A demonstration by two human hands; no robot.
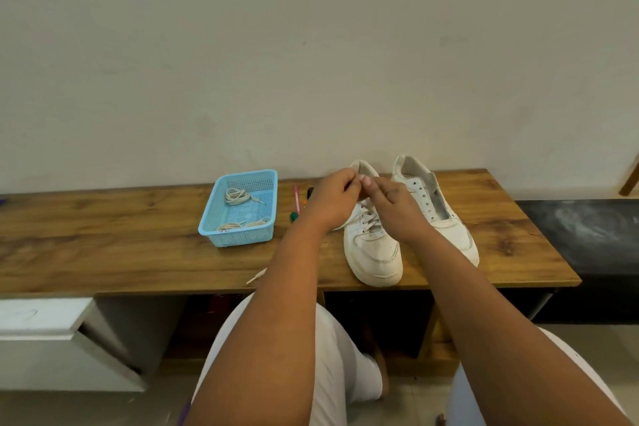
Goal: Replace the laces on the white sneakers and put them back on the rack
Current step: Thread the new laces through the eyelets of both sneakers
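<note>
White sneakers [375, 245] scuffed, left half-laced, right laceless, both hands' [333, 199] grip pinching lace [368, 218].

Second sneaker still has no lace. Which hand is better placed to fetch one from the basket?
Left, probably. The left hand is on the side of the light blue plastic basket holding the coiled white laces; the right hand would cross over.

Hands [359, 199] hide the left sneaker's [375, 249] upper eyelets.
</note>
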